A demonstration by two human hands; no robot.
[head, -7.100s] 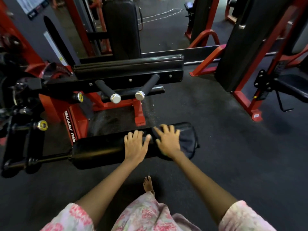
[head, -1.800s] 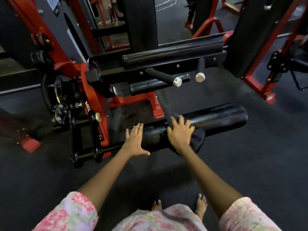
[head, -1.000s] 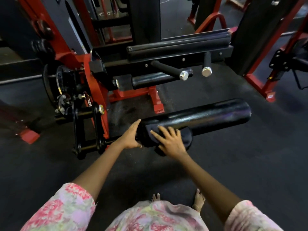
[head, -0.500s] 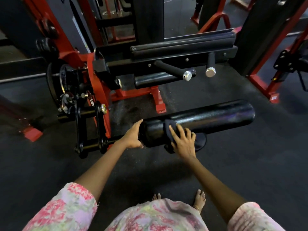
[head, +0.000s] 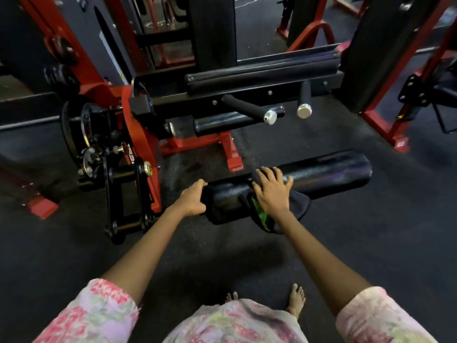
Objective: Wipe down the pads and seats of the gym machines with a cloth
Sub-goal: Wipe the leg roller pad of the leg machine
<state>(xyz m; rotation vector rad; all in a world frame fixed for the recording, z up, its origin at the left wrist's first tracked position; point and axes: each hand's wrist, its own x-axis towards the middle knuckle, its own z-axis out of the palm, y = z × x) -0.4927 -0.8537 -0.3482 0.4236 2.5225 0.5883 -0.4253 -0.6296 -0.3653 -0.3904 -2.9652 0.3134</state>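
A long black roller pad [head: 321, 173] of a red-and-black leg machine lies low across the middle of the view. My right hand [head: 272, 191] presses a dark cloth [head: 298, 206] with a green patch flat against the pad's near side, fingers spread; the cloth hangs below the pad. My left hand [head: 194, 198] cups the pad's left end beside its axle. A long black bench pad [head: 259, 75] sits higher behind, and an upright back pad [head: 212, 28] stands beyond it.
Two chrome-capped black handles [head: 269, 116] stick out toward me above the roller. The red frame and black weight plates [head: 74, 134] crowd the left. Another red-framed machine [head: 385, 70] stands at right. Dark rubber floor [head: 371, 231] surrounds my bare feet [head: 296, 299].
My right hand has slid the cloth from the pad's right end to its left part and shifts it over the pad's near side. My left hand moved from the pad's top to its left end.
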